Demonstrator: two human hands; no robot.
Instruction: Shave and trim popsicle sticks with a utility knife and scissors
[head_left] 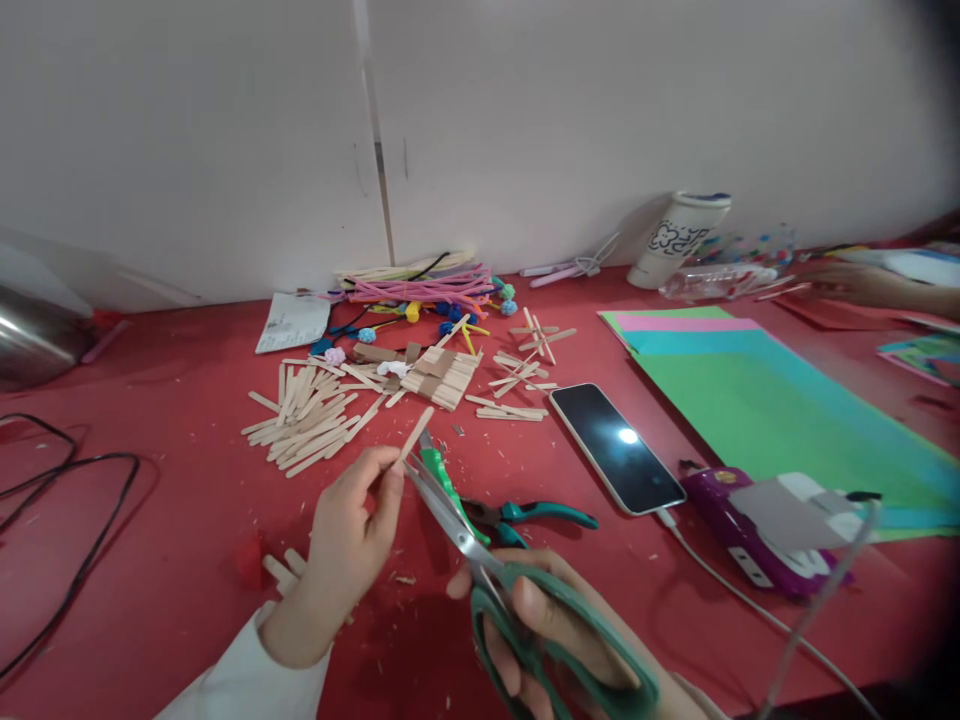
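My left hand (352, 530) pinches a wooden craft stick (418, 432) between thumb and fingers, its free end pointing up and to the right. Wrapped round the green handles of a pair of scissors (459, 530) is my right hand (555, 610). The blade tips meet the craft stick close to my left fingertips; whether they cut into it I cannot tell. Beneath the scissors lie a green-handled cutter (444, 475) and teal-handled pliers (544, 514), partly covered. Small wood chips are scattered on the red table around them.
Loose craft sticks (307, 415), a banded bundle (442, 378) and pipe cleaners (420, 288) lie ahead. Right of them are a phone (616, 450) on a cable, a purple device (731, 525), coloured paper (750, 400) and a tumbler (675, 240). Another person's hand (855, 285) reaches in at far right.
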